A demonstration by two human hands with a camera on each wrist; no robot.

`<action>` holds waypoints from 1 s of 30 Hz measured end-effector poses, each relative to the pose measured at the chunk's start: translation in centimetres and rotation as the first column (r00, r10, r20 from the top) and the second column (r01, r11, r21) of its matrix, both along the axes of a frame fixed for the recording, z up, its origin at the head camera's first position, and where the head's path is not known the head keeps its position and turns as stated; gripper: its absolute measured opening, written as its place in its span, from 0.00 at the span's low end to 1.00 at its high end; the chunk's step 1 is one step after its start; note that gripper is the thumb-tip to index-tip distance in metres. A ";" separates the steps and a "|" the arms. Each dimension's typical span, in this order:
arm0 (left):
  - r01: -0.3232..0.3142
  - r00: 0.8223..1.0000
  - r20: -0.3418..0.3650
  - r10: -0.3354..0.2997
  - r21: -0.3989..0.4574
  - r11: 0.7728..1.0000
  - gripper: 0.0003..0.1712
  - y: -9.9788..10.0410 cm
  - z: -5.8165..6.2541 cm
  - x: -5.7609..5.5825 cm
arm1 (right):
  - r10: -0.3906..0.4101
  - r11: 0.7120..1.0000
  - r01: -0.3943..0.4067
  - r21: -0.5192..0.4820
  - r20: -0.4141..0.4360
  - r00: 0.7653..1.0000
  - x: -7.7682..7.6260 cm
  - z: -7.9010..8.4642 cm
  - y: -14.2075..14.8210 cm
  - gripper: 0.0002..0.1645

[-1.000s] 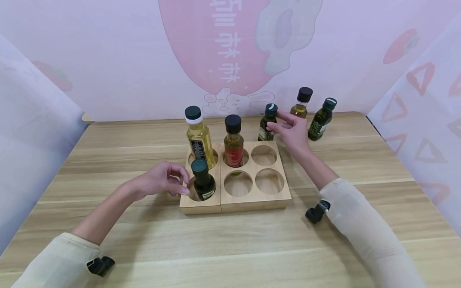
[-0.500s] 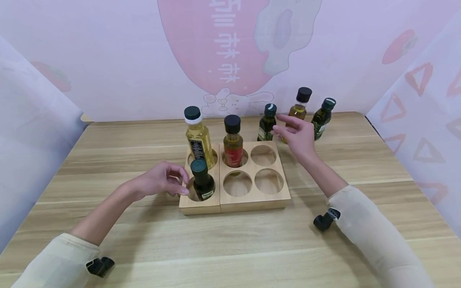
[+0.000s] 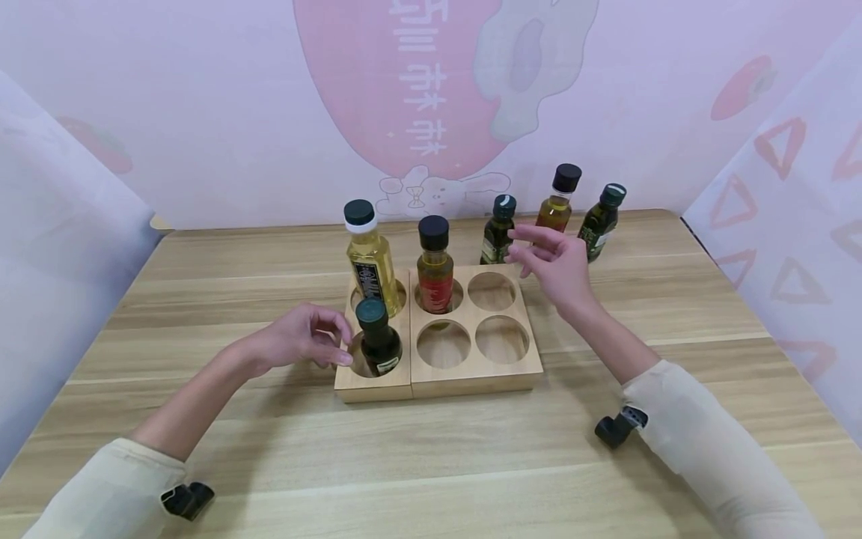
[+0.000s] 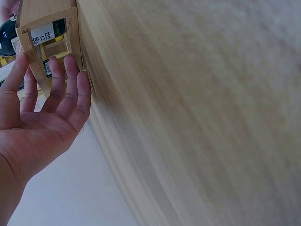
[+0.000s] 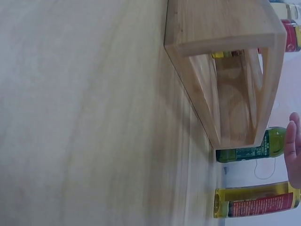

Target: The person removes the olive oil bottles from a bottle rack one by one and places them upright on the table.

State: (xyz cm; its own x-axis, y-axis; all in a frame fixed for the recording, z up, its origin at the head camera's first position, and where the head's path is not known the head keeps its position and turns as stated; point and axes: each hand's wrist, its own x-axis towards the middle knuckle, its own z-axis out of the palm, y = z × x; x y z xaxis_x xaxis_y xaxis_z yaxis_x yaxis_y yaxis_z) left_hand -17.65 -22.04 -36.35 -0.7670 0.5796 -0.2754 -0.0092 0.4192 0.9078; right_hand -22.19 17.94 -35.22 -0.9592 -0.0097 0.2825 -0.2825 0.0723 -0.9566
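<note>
A wooden bottle rack (image 3: 476, 379) with round holes stands mid-table. In its left part sit a tall pale-yellow oil bottle (image 3: 373, 258) and a dark green-capped bottle (image 3: 381, 340); an oil bottle with a red label (image 3: 436, 277) fills a rear hole beside them. My left hand (image 3: 296, 344) stays at the rack's left side, fingers loosely bent; whether they touch it I cannot tell. Behind the rack's right corner is a small dark green bottle (image 3: 497, 232). My right hand (image 3: 555, 266) hovers just right of it, fingers extended and gripping nothing.
Behind my right hand stand a black-capped oil bottle (image 3: 556, 206) and another dark green bottle (image 3: 598, 222). A pink printed backdrop (image 3: 236, 112) rises along the table's (image 3: 471, 464) rear edge. Three rack holes on the right hold no bottle.
My right hand has drawn slightly toward me and to the right, its fingers farther from the black-capped oil bottle and the small dark green one. My left hand and the rack have stayed in place.
</note>
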 end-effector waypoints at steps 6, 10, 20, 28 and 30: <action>0.000 1.000 0.001 0.000 0.007 1.000 0.17 0.0 -0.1 0.0 | 0.049 0.999 -0.049 -0.008 0.009 0.999 0.7 0.3 -0.5 0.21; -0.005 1.000 0.002 0.005 0.002 1.000 0.17 0.0 0.0 0.0 | 0.067 0.998 -0.067 -0.004 0.021 0.998 0.9 0.4 -0.8 0.22; -0.011 1.000 0.007 0.011 -0.005 1.000 0.17 0.0 0.0 -0.1 | 0.118 0.992 -0.118 0.036 0.003 0.993 1.5 0.7 -2.0 0.22; -0.009 1.000 0.011 0.009 -0.006 1.000 0.17 0.0 -0.1 -0.1 | 0.184 0.981 -0.184 0.060 -0.003 0.983 1.7 1.1 -3.3 0.23; -0.009 1.000 0.012 0.009 -0.004 1.000 0.17 0.0 0.0 -0.1 | 0.207 0.976 -0.206 0.065 -0.009 0.978 1.8 1.3 -3.6 0.23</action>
